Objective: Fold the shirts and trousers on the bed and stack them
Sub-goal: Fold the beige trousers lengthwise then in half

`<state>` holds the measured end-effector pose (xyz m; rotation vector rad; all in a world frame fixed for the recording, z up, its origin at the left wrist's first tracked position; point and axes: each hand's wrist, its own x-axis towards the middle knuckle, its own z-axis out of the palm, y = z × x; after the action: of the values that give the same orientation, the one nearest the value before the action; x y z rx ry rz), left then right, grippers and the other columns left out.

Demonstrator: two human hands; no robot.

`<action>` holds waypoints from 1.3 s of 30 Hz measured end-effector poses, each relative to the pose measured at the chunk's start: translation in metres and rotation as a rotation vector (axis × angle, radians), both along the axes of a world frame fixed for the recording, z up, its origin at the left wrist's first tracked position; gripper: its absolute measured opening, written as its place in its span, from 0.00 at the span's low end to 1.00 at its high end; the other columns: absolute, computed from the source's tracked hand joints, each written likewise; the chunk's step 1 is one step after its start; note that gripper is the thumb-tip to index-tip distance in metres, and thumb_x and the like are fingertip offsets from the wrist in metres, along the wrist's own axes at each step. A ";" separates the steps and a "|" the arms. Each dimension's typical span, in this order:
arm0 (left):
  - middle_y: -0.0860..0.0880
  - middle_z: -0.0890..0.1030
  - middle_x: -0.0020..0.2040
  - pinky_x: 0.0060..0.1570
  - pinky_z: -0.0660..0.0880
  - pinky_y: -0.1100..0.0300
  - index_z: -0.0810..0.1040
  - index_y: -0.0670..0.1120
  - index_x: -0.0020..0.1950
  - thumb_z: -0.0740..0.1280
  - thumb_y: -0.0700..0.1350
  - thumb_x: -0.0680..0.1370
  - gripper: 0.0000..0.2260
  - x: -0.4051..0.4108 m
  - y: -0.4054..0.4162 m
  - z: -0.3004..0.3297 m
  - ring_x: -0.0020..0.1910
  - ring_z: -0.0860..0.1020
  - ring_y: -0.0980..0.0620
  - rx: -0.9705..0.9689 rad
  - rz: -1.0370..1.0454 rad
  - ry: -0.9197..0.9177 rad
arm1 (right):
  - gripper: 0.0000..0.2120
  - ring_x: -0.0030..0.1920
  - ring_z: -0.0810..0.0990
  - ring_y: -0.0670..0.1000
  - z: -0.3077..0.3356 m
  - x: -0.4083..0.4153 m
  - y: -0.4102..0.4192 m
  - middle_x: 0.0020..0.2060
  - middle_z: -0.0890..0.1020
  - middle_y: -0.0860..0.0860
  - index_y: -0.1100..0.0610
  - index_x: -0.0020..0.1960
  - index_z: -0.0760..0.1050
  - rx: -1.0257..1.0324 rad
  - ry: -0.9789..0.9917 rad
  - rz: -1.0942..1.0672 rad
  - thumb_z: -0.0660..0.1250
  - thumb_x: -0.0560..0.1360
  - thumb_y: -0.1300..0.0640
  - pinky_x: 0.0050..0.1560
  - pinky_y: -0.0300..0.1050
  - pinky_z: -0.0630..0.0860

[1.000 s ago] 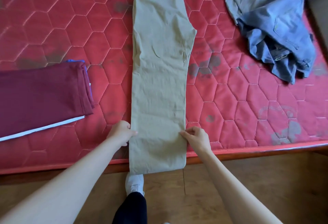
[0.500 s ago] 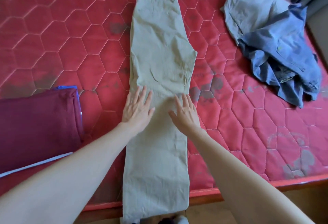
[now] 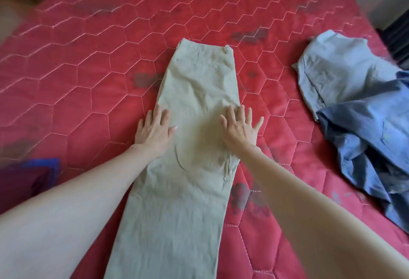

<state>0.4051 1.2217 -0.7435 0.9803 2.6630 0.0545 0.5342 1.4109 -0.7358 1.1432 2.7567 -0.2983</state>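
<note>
Khaki trousers [image 3: 194,124] lie lengthwise down the middle of the bed [image 3: 88,62], folded leg on leg, waistband at the far end, legs running toward me and out of the bottom of the frame. My left hand [image 3: 153,131] is flat, fingers straight, on the trousers' left edge, fingers partly over the red mattress. My right hand [image 3: 240,129] is flat too, fingers spread, on the right edge of the same trousers, little finger out over the mattress. Neither hand grips anything, both just press on cloth. Fabric between the hands looks fairly smooth; some creases sit just nearer me than the right hand.

Far right on the bed: loose heap, pale grey-blue garment [image 3: 336,73] with a darker blue shirt [image 3: 371,143] crumpled partly over its near side. Well apart from the trousers. Far left edge: folded maroon garment [image 3: 20,181] with a blue one [image 3: 47,163] showing at its far side, blurred, can't tell more. Mattress has dark smudges.
</note>
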 end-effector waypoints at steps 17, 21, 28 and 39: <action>0.39 0.75 0.47 0.41 0.68 0.49 0.76 0.50 0.67 0.65 0.35 0.78 0.19 -0.086 0.080 -0.035 0.43 0.73 0.39 0.642 0.204 0.215 | 0.26 0.48 0.75 0.56 -0.045 -0.082 0.082 0.47 0.74 0.54 0.46 0.73 0.65 0.111 0.404 -0.049 0.58 0.77 0.63 0.37 0.46 0.65; 0.41 0.74 0.47 0.41 0.65 0.53 0.74 0.50 0.69 0.64 0.34 0.78 0.21 -0.116 0.106 -0.033 0.45 0.72 0.41 0.654 0.192 0.215 | 0.27 0.47 0.75 0.56 -0.043 -0.111 0.105 0.47 0.75 0.54 0.46 0.73 0.66 0.126 0.422 -0.055 0.59 0.76 0.63 0.37 0.45 0.65; 0.42 0.72 0.46 0.46 0.69 0.47 0.74 0.49 0.67 0.62 0.34 0.78 0.20 -0.176 0.161 -0.034 0.44 0.72 0.41 0.607 0.201 0.263 | 0.27 0.47 0.75 0.56 -0.044 -0.176 0.166 0.47 0.75 0.54 0.46 0.73 0.66 0.160 0.406 -0.039 0.57 0.76 0.63 0.38 0.45 0.66; 0.41 0.72 0.47 0.48 0.70 0.46 0.73 0.47 0.66 0.60 0.33 0.77 0.19 -0.273 0.249 -0.038 0.46 0.72 0.40 0.554 0.202 0.276 | 0.28 0.49 0.75 0.56 -0.049 -0.275 0.255 0.46 0.75 0.53 0.45 0.73 0.67 0.151 0.435 -0.040 0.57 0.75 0.64 0.40 0.45 0.66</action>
<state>0.1322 1.4707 -0.7816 0.9092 3.0681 0.7904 0.2588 1.6654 -0.7844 1.3044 3.1814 -0.3903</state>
